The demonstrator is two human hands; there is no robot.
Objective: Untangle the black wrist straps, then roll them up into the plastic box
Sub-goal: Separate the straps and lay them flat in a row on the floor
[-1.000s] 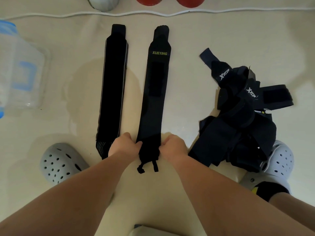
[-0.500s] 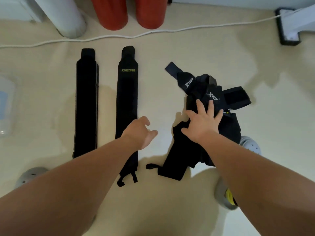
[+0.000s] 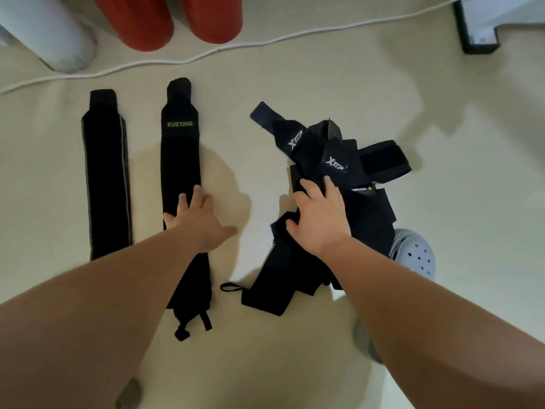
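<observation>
**Two straps flat, the rest in a heap**

Two black wrist straps lie straight and parallel on the pale floor (image 3: 295,84), apart from each other: a grey-edged strap (image 3: 106,172) on the far left and, to its right, the XUEYING strap (image 3: 180,154).

The left hand (image 3: 200,219) rests palm down on the middle of the XUEYING strap. Its fingers are straight and spread and its thumb points off to the right, so it grasps nothing. The strap runs on beneath the forearm to a loose looped end near the person.

The right hand (image 3: 320,214) lies on the tangled pile of straps (image 3: 362,160), at the pile's left side. Its fingers are bent and their tips are sunk among the folds. Whether they pinch a strap cannot be told.

A grey clog (image 3: 415,255) touches the pile's right edge. A white cable (image 3: 265,42) crosses the floor beyond the straps, in front of two red cylinders (image 3: 147,22).
</observation>
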